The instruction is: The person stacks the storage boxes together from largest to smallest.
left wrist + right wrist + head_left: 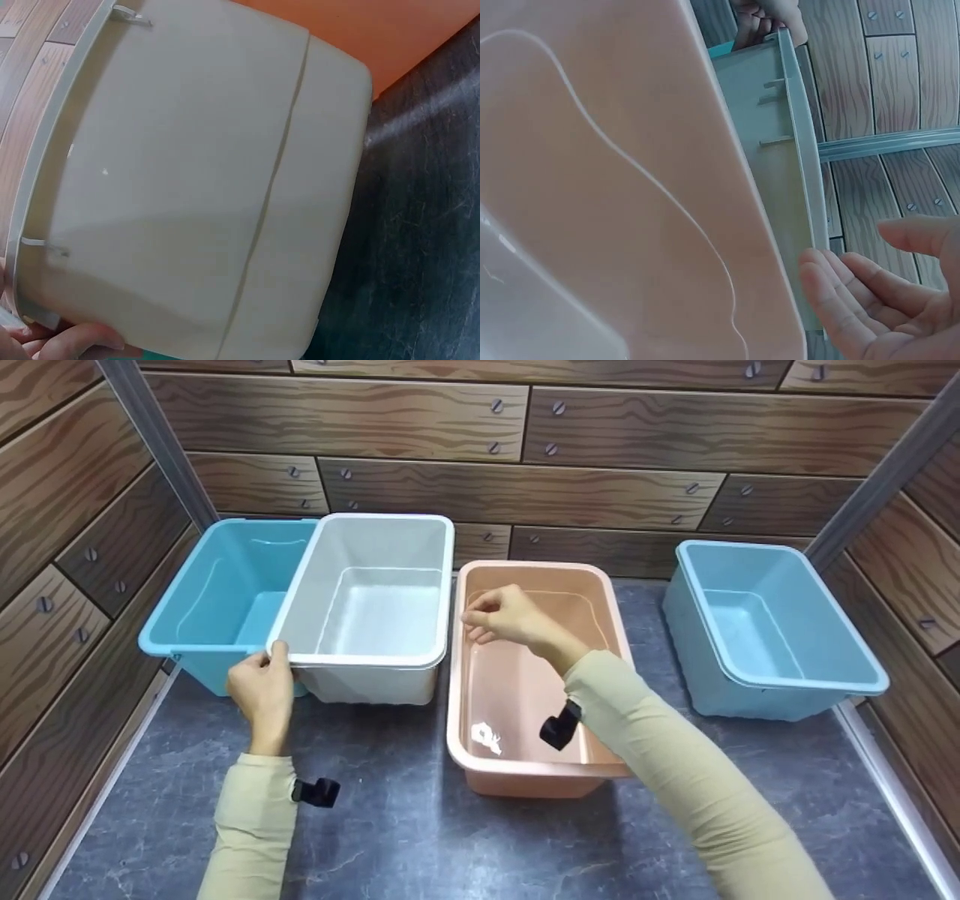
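A white-grey plastic bin (367,684) stands left of the middle, its left side overlapping a turquoise bin (202,649) in the head view. My left hand (262,686) grips its front left corner, thumb over the rim; in the left wrist view those fingers (79,339) curl under the lip. To the right stands a peach-orange bin (517,769). Over its left side hovers my right hand (510,616), holding nothing. In the right wrist view, the right hand (889,307) has loosely extended fingers, thumb apart, with fingertips near the white-grey bin's rim (810,187).
A light-blue bin (705,660) stands apart at the far right. Wood-patterned walls (420,420) with metal corner posts (161,442) enclose the back and sides. The bins are on a dark, marbled surface (375,825).
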`<state>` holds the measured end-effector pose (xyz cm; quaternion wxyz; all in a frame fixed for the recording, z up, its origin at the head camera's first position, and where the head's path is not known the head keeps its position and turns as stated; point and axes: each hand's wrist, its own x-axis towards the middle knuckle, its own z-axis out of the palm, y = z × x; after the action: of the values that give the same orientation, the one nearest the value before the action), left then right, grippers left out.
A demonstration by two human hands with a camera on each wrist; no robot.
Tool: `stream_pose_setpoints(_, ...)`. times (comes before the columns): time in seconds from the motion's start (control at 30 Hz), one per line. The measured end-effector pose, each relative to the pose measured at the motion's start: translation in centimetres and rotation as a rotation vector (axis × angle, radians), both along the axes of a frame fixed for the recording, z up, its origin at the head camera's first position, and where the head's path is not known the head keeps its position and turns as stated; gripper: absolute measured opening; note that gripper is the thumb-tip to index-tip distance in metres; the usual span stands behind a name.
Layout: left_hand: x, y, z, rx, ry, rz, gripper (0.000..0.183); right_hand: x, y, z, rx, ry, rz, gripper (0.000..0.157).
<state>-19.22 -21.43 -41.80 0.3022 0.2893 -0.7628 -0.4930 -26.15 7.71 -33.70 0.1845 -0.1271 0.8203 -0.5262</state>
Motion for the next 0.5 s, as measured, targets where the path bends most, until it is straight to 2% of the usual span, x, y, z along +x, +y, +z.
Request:
stream_pose_setpoints(0.27, 0.4, 0.0, 0.3, 0.011, 0.011, -0.017, 0.039, 0.2, -1.9, -1.2, -0.03, -0.008, -0.048, 0.028)
stream_pose_setpoints(0.5, 0.5, -0.2, 0.4, 0.019, -0.002, -0.021, 0.033, 0.1, -2.9, -1.7, -0.116, -0.058, -0.149, 0.028)
